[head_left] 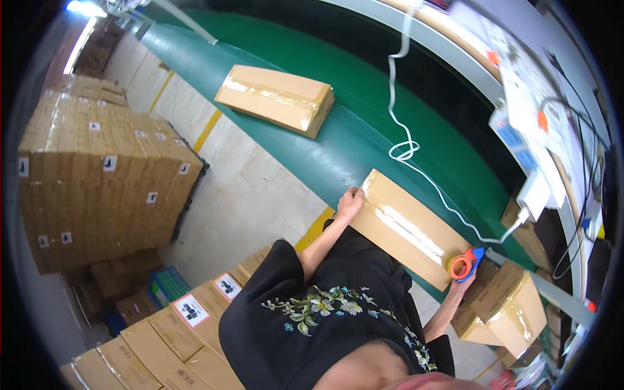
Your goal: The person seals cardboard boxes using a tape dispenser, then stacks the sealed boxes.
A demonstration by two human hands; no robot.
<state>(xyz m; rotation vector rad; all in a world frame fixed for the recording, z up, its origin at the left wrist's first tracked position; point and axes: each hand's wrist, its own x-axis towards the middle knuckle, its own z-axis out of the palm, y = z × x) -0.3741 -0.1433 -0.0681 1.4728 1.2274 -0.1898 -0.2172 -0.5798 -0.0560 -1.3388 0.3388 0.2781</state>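
A long cardboard box (396, 195) lies on the green work surface right in front of me, with a shiny strip of clear tape along its top. My left hand (351, 204) grips the left end of this box, its fingers closed at the edge. At the opposite end, my right hand (463, 286) is closed round a blue tape dispenser (479, 256) carrying an orange-rimmed roll. The dispenser is at the box's right end; whether it touches the cardboard I cannot tell. Part of the right fingers is hidden behind it.
Another taped box (276, 97) lies farther left on the green surface (357, 153). A white cable (396, 97) loops over it from a power strip (536, 195). Stacked cartons (110, 149) stand left, more cartons (169, 331) behind me, and an opened carton (517, 312) at right.
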